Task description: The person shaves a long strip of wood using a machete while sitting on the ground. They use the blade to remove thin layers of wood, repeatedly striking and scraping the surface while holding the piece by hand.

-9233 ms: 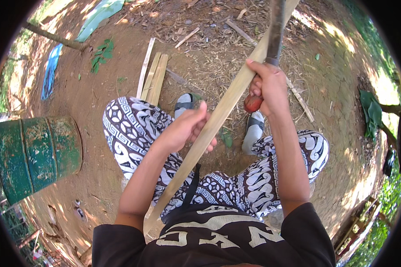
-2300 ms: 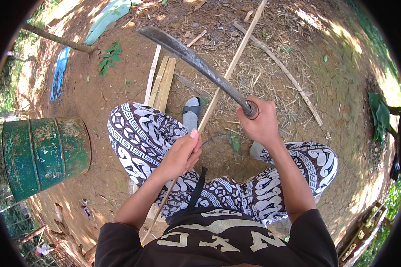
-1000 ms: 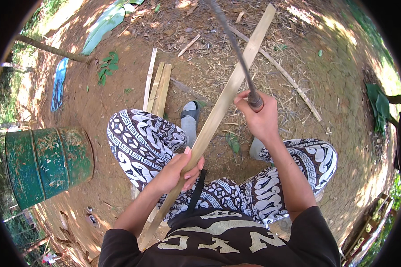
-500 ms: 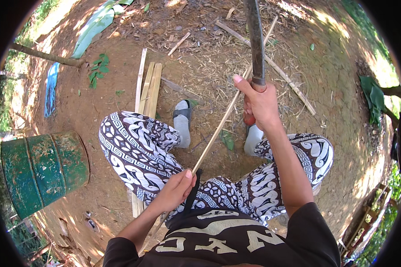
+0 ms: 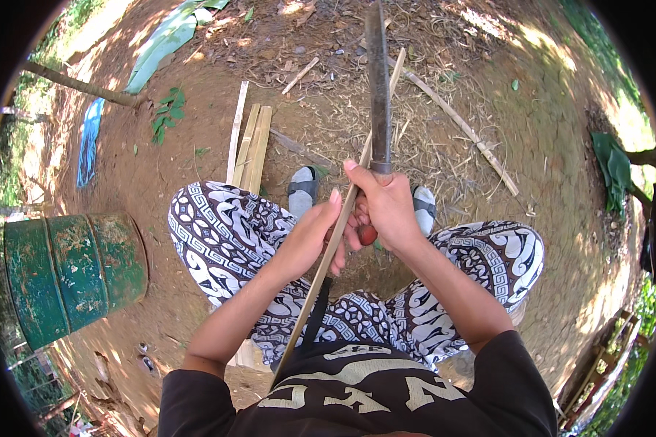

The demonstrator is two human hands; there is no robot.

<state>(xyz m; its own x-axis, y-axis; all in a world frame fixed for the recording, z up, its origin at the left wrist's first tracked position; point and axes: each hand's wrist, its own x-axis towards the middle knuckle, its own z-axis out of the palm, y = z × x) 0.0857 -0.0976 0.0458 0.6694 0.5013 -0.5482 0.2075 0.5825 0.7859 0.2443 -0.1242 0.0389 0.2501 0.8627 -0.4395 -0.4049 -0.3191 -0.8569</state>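
Head view: the right hand (image 5: 386, 207) grips a long knife (image 5: 377, 80), blade pointing away. The left hand (image 5: 315, 237) closes on a bamboo strip (image 5: 326, 262) slanting across the lap. Best keep fingers behind the edge, strip steady.

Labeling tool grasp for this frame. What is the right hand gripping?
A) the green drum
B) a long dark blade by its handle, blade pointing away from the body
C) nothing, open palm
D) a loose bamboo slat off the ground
B: the right hand is closed round the handle of the long dark blade, which points away from the body beside the thin bamboo strip under the left hand.
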